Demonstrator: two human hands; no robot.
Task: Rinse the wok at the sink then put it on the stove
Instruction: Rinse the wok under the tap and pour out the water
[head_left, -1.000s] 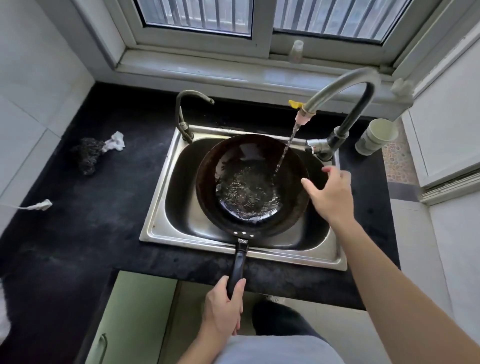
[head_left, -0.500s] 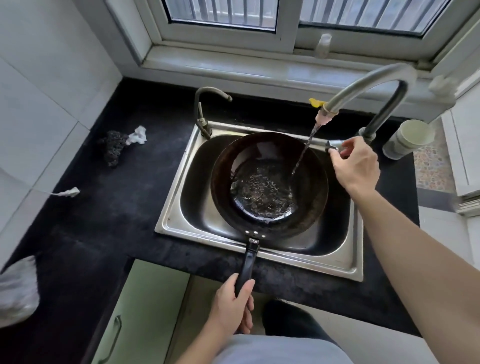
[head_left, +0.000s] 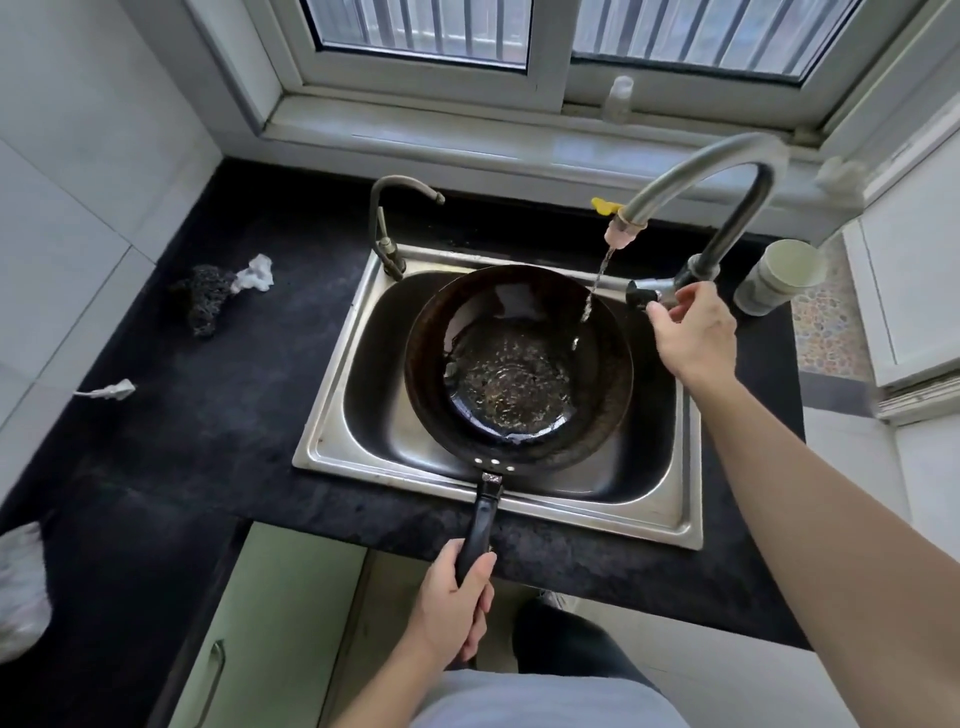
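A dark wok (head_left: 519, 364) sits in the steel sink (head_left: 332, 447), with rippling water pooled in its bottom. Its black handle (head_left: 483, 514) sticks out over the front rim, and my left hand (head_left: 452, 608) grips the end of it. A thin stream of water (head_left: 595, 286) falls from the tall curved faucet (head_left: 691, 171) onto the wok's right wall. My right hand (head_left: 696, 332) is closed on the faucet lever (head_left: 649, 293) at the tap's base. No stove is in view.
A smaller second tap (head_left: 387, 228) stands at the sink's back left. A steel scourer with a white rag (head_left: 218, 291) lies on the black counter (head_left: 182, 426). A pale cup (head_left: 779, 275) stands right of the faucet. A green cabinet (head_left: 270, 623) is below.
My right hand moved from above the wok's right rim to the faucet lever and closed on it. The water stream has thinned. My left hand keeps hold of the handle.
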